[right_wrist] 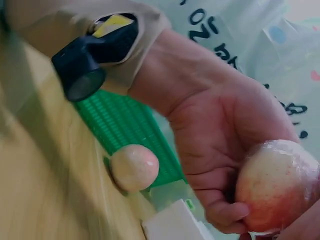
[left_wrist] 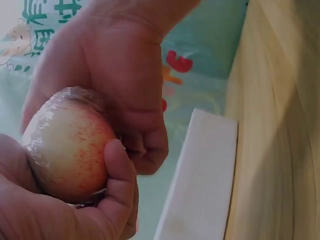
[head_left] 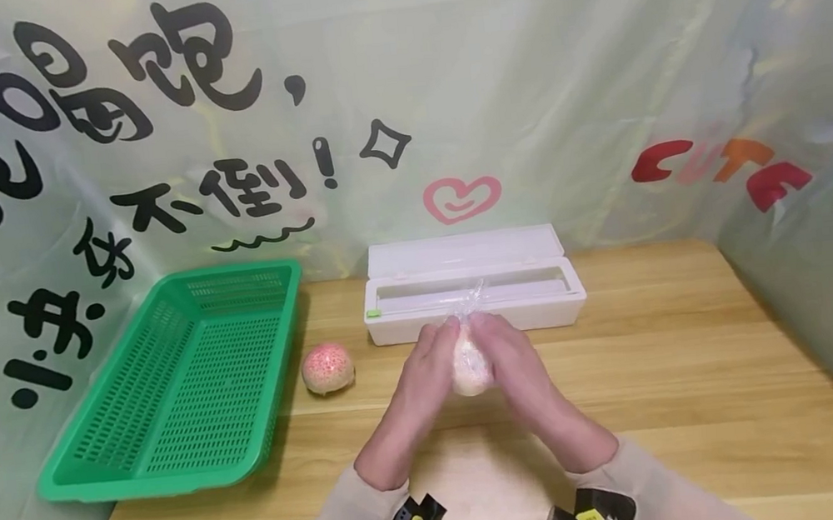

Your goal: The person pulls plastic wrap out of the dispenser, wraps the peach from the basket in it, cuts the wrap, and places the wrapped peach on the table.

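Between my two hands is an apple wrapped in clear plastic film, held above the table. Its skin is pale yellow with red streaks, plainest in the left wrist view. My left hand holds it from the left, fingers curled round it, as the right wrist view also shows. From the other side my right hand grips the same apple. A loose tuft of film sticks up above the thumbs. A second apple, pinkish and round, rests on the table left of my hands.
Behind my hands stands a white cling film dispenser box with its lid raised. A green perforated basket sits on the left of the wooden table. Printed plastic sheeting hangs behind the table and at its sides.
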A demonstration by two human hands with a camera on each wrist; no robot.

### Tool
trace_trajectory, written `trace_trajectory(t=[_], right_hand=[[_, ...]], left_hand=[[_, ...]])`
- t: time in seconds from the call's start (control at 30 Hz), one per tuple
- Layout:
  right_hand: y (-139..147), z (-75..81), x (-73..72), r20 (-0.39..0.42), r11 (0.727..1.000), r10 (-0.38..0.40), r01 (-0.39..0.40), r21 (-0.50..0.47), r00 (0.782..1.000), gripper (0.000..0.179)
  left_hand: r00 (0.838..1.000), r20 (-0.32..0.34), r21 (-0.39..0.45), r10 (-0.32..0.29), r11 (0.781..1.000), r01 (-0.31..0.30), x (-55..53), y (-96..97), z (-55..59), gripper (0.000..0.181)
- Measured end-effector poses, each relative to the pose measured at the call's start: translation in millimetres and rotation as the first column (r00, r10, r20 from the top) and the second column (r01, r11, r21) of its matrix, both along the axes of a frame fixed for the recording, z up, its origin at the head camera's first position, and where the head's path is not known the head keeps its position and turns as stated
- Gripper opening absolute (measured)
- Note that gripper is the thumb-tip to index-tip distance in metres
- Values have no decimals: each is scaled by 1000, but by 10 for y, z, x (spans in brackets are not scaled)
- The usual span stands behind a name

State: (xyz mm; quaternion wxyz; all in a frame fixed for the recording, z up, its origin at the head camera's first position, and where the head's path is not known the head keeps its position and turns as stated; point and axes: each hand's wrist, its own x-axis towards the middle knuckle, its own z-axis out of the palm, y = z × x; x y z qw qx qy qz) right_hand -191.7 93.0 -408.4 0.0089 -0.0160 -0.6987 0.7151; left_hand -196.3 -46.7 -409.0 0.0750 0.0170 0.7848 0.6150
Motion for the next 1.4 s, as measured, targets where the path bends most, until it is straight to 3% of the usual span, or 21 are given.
trace_trajectory(t=[0.1, 0.17, 0.27, 0.37, 0.43, 0.5, 0.6, 0.73, 0.83, 0.87, 0.9, 0.93, 1.0, 1.03, 1.1, 1.17, 1.23, 1.3, 1.4], right_hand=[[-8, -15, 0, -13, 1000, -19, 18, -24, 1000, 34], [-9, -33, -19, 16, 993, -40, 41, -108, 999, 31], [7, -48, -42, 33, 986, -2, 8, -169, 999, 41], [28, -57, -12, -87, 997, 83, -83, 11, 993, 47], [19, -93, 17, -218, 978, 131, -90, 187, 967, 45], [-3, -149, 47, -366, 943, 130, -1, 332, 921, 40], [-27, -258, 29, -542, 923, 89, 135, 361, 836, 28], [8, -356, -53, -729, 936, 95, 188, 297, 678, 29], [32, -411, -120, -822, 938, 122, 207, 279, 556, 51], [36, -418, -131, -834, 938, 129, 208, 279, 537, 58], [39, -428, -141, -836, 940, 133, 200, 277, 532, 64], [42, -433, -146, -826, 945, 140, 176, 276, 545, 67], [52, -421, -134, -757, 952, 171, 91, 291, 631, 62], [54, -404, -123, -704, 955, 188, 39, 293, 685, 59], [45, -361, -90, -573, 956, 197, -27, 292, 796, 50], [23, -317, -63, -445, 961, 178, -58, 271, 878, 45], [-6, -276, -38, -343, 972, 128, -49, 230, 931, 40], [-26, -250, -23, -271, 982, 76, -25, 185, 960, 38], [-29, -212, -11, -203, 983, -6, 44, 180, 979, 38]], left_hand=[[1000, 2, 10, -9, 1000, 9, 4, 1, 6, 55], [1000, 6, 11, -11, 1000, 11, 3, 4, 7, 54], [999, 30, 85, -17, 996, 15, -19, -6, 3, 55], [997, 60, 226, -50, 974, 35, -57, -43, 14, 57], [993, 83, 329, -89, 943, 57, -75, -70, 25, 58], [986, 105, 382, -132, 921, 83, -81, -91, 35, 57], [970, 152, 439, -190, 892, 106, -70, -100, 50, 56], [937, 215, 531, -276, 838, 125, -59, -137, 72, 51], [900, 250, 585, -358, 796, 155, -76, -205, 78, 48], [891, 251, 592, -377, 789, 167, -88, -228, 78, 48], [888, 251, 595, -385, 785, 172, -101, -246, 73, 48], [890, 249, 597, -382, 784, 170, -114, -260, 65, 49], [917, 236, 572, -322, 809, 137, -132, -268, 55, 52], [937, 214, 540, -277, 833, 122, -138, -260, 50, 54], [973, 158, 422, -171, 902, 90, -137, -224, 39, 56], [992, 94, 275, -83, 960, 54, -123, -170, 28, 55], [999, 35, 148, -41, 988, 35, -103, -113, 12, 52], [1000, 7, 92, -28, 995, 27, -83, -72, -5, 51], [1000, 6, 172, -26, 985, 25, -68, -44, -43, 53]])
